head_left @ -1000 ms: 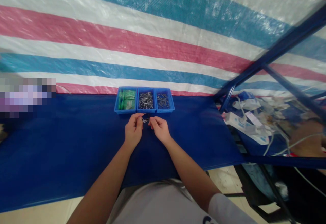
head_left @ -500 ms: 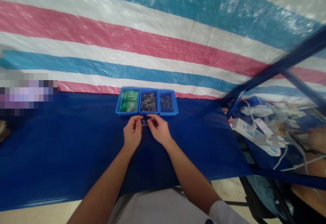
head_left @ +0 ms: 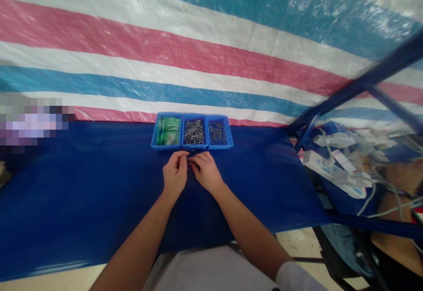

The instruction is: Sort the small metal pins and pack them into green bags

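My left hand [head_left: 176, 171] and my right hand [head_left: 205, 169] meet fingertip to fingertip over the blue table [head_left: 125, 185], just in front of three joined blue bins. Both hands are closed in a pinch, and something small and thin between them is too small to name. The left bin [head_left: 169, 131] holds green packets. Many short metal pins lie in the middle bin [head_left: 194, 133]. In the right bin [head_left: 217, 133] there are fewer, longer metal pins.
A striped plastic sheet [head_left: 198, 66] hangs behind the table. At the right stands a blue metal frame [head_left: 357, 86]. Beyond it are a white power strip [head_left: 333, 172], cables, plastic bags and another person's arm [head_left: 401, 178]. A blurred patch covers the far left.
My hands have drawn closer together, and the several thin metal pieces seen between them before are now mostly hidden. The person's arm at the right has shifted slightly.
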`<control>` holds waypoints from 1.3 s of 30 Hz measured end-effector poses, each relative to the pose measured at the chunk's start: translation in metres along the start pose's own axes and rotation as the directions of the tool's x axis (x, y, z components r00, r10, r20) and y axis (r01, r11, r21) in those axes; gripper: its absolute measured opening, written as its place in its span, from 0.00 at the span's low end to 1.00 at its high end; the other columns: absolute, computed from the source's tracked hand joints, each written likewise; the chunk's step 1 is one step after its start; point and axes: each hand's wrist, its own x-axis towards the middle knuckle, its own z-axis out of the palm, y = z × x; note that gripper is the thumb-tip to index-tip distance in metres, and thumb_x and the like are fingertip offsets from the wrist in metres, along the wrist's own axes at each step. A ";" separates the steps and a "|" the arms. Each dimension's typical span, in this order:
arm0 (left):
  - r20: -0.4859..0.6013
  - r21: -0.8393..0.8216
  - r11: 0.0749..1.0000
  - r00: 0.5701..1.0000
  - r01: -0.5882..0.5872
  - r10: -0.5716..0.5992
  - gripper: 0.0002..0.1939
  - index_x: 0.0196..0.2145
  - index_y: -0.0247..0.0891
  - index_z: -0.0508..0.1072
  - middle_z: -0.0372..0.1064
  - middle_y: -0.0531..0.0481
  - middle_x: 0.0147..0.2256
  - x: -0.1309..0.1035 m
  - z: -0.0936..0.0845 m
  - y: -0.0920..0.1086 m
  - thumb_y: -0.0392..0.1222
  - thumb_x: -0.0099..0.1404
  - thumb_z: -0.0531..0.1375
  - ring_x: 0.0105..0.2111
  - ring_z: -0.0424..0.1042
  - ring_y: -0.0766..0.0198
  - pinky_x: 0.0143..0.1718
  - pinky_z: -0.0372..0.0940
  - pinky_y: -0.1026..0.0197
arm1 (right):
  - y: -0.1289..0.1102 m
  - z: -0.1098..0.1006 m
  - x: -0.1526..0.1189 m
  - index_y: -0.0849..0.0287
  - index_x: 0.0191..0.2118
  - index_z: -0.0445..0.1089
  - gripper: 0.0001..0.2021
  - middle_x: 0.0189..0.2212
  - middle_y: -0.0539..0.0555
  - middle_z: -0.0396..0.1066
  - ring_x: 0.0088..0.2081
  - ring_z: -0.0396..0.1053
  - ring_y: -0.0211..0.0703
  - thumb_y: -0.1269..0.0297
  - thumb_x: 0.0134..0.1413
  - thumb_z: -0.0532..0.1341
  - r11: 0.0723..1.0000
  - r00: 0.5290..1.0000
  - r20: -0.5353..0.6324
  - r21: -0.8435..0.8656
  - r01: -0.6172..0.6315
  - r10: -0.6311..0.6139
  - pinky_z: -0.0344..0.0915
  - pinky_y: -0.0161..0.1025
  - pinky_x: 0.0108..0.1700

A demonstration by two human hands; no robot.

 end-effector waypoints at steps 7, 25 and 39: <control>0.000 0.061 0.998 1.000 -0.020 0.020 0.10 0.39 0.40 0.72 0.64 0.56 0.22 0.001 -0.002 -0.002 0.45 0.67 0.53 0.21 0.64 0.68 0.24 0.61 0.66 | -0.002 -0.001 0.004 0.54 0.37 0.77 0.09 0.35 0.54 0.77 0.40 0.69 0.47 0.71 0.59 0.59 0.994 0.985 -0.172 0.108 0.007 0.012 0.67 0.46 0.46; -0.008 0.091 0.991 0.995 -0.096 0.097 0.09 0.39 0.38 0.72 0.71 0.50 0.33 0.004 0.000 -0.005 0.45 0.64 0.57 0.28 0.71 0.66 0.32 0.66 0.63 | 0.004 -0.005 -0.002 0.57 0.35 0.77 0.07 0.33 0.54 0.77 0.30 0.72 0.40 0.61 0.54 0.63 0.820 0.911 -0.224 0.544 -0.179 0.347 0.70 0.38 0.35; 0.033 0.094 0.994 0.999 -0.045 0.043 0.14 0.34 0.38 0.70 0.68 0.53 0.26 0.004 -0.001 -0.001 0.51 0.66 0.55 0.25 0.69 0.66 0.29 0.63 0.64 | 0.001 -0.006 -0.002 0.56 0.37 0.77 0.08 0.33 0.54 0.77 0.31 0.72 0.41 0.60 0.54 0.63 0.822 0.912 -0.224 0.541 -0.178 0.345 0.70 0.38 0.35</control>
